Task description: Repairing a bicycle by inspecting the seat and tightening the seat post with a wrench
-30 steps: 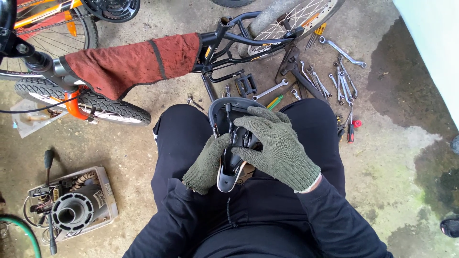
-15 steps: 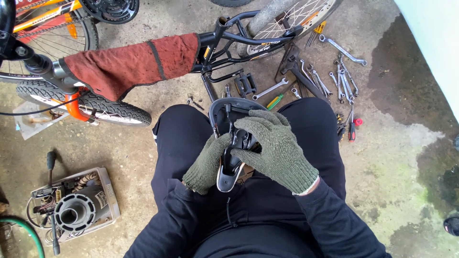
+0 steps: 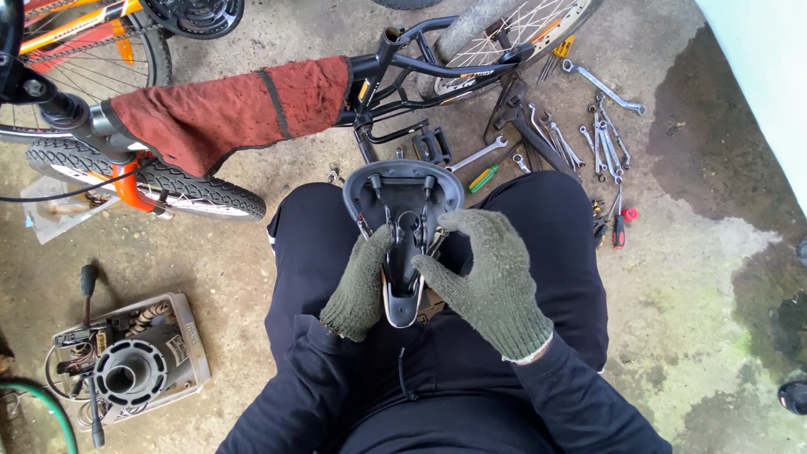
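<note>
An upside-down black bicycle saddle (image 3: 403, 197) rests on my lap, its metal rails and clamp facing up. My left hand (image 3: 360, 286), in an olive knit glove, grips the saddle's narrow nose from the left side. My right hand (image 3: 487, 273), gloved the same way, holds the right side of the saddle, fingers curled beside the rails near the clamp. My legs in black trousers lie under both hands.
A bicycle frame (image 3: 395, 63) draped with a red cloth (image 3: 227, 105) lies ahead, with a tyre (image 3: 143, 172) at the left. Several spanners (image 3: 601, 126) and a red-handled screwdriver (image 3: 619, 227) lie on the concrete at right. A tray holding a grey hub (image 3: 126, 370) sits at lower left.
My right hand has slid off the top of the saddle toward its right side, uncovering the rails and clamp. The left hand keeps its grip on the nose.
</note>
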